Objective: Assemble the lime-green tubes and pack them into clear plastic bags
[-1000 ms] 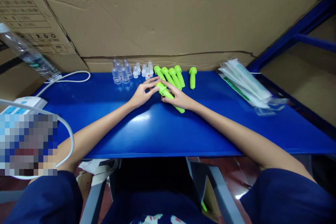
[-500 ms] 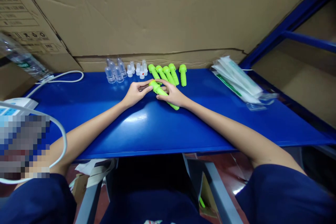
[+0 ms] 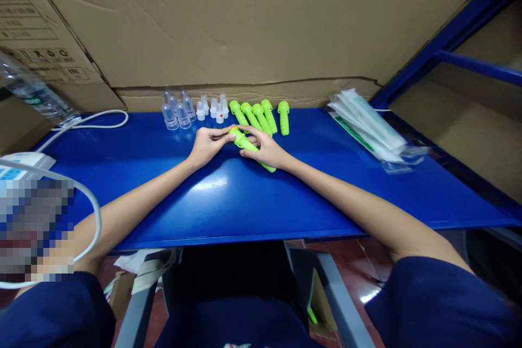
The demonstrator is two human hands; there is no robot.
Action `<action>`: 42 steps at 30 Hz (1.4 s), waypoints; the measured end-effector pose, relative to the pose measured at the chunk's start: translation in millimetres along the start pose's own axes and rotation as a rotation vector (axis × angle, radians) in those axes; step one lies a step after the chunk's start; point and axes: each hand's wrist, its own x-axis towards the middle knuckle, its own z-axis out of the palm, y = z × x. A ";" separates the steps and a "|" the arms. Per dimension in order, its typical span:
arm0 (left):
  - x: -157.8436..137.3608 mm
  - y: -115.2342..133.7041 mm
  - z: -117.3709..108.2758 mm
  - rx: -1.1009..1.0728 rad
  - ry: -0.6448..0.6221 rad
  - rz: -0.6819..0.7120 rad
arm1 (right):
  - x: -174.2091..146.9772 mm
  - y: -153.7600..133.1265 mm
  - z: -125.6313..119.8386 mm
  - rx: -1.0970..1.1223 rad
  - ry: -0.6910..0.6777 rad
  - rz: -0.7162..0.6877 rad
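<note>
A lime-green flashlight (image 3: 246,143) with a wide head and a ribbed handle is held between both hands, tilted with its head to the upper left. My left hand (image 3: 207,144) is closed, its thumb and fingertips pinching the head's rim, where a yellowish end shows. Wrapped around the body from the right is my right hand (image 3: 267,148), with the handle sticking out below its fingers. Just behind the hands lie several matching green flashlights (image 3: 261,117), and one more flashlight (image 3: 284,118) lies a little apart to their right.
Several clear plastic domed caps (image 3: 183,115) and small white-based pieces (image 3: 219,111) stand along the back of the blue table (image 3: 244,212). Plastic-wrapped packets (image 3: 369,125) lie at right. A power strip (image 3: 26,166), white cable (image 3: 100,114) and plastic bottle (image 3: 38,95) are at left.
The whole view has shifted very slightly. Both hands keep the same grip on the flashlight, with only a tiny movement of the fingers at its head.
</note>
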 end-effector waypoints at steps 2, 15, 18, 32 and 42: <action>0.0 -1.1 0.3 0.007 0.007 -0.001 | -1.0 -2.4 -1.2 -0.003 -0.024 -0.010; -1.0 0.0 3.6 -0.026 0.104 -0.018 | -0.1 -2.4 -1.0 -0.022 -0.042 0.043; -0.8 0.8 5.5 0.009 0.145 -0.010 | -0.6 -1.3 2.4 0.004 -0.001 0.046; -5.0 10.3 14.9 0.036 0.242 0.049 | -0.3 -4.4 15.8 0.084 0.198 0.004; -1.6 8.0 15.2 -0.137 0.273 -0.024 | 10.8 -6.3 28.2 0.115 0.286 -0.050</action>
